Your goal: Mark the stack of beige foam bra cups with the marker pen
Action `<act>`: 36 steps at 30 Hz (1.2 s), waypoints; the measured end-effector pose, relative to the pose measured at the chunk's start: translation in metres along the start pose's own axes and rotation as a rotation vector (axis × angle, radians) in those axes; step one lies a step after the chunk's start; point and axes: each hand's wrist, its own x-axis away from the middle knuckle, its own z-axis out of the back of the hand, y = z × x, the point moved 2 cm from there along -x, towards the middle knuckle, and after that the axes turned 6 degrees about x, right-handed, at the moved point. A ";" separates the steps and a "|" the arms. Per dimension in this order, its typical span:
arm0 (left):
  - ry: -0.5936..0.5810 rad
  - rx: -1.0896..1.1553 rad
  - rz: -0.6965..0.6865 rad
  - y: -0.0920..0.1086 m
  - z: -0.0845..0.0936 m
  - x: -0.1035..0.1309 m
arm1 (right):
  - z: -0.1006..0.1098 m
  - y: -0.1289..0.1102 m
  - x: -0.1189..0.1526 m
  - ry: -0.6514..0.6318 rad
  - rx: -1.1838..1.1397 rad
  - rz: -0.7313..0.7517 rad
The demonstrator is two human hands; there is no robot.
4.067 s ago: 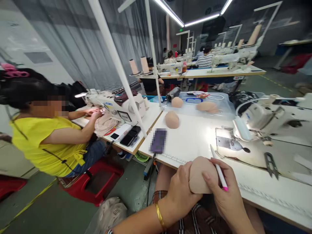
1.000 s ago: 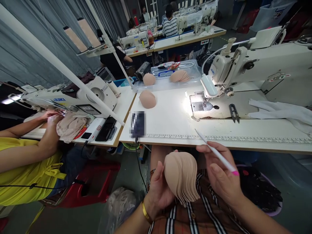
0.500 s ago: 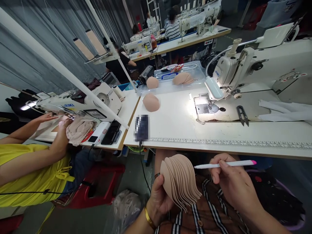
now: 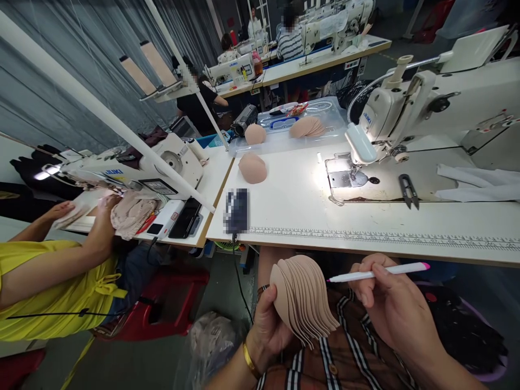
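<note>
The left hand point(image 4: 266, 325) gripped a fanned stack of pads point(image 4: 303, 298) from below, thumb along its left edge, below the near edge of the table point(image 4: 309, 216). The right hand point(image 4: 390, 306) pinched a pen point(image 4: 377, 273) between thumb and fingers, its tip just right of the stack's top. On the table beyond lay a single pad point(image 4: 252, 168), snips point(image 4: 407, 189) and a sewing machine point(image 4: 426, 103); a co-worker's arm point(image 4: 60, 265) was to the table's left.

Fanned stack of beige pads point(image 4: 304, 295) in left hand point(image 4: 268, 325), white pen point(image 4: 377, 272) in right hand point(image 4: 392, 306)
</note>
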 end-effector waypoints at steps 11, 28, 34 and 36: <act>0.018 -0.017 -0.023 -0.003 -0.001 -0.001 | -0.006 0.003 0.004 -0.011 0.065 0.063; 0.012 0.012 -0.010 -0.003 0.001 -0.001 | -0.007 0.004 0.004 -0.010 0.064 0.052; -0.010 0.007 0.010 -0.004 0.003 -0.003 | -0.008 0.004 0.004 -0.031 0.025 0.066; 0.005 0.008 0.013 -0.003 0.003 -0.003 | -0.008 0.003 0.003 -0.011 0.030 0.077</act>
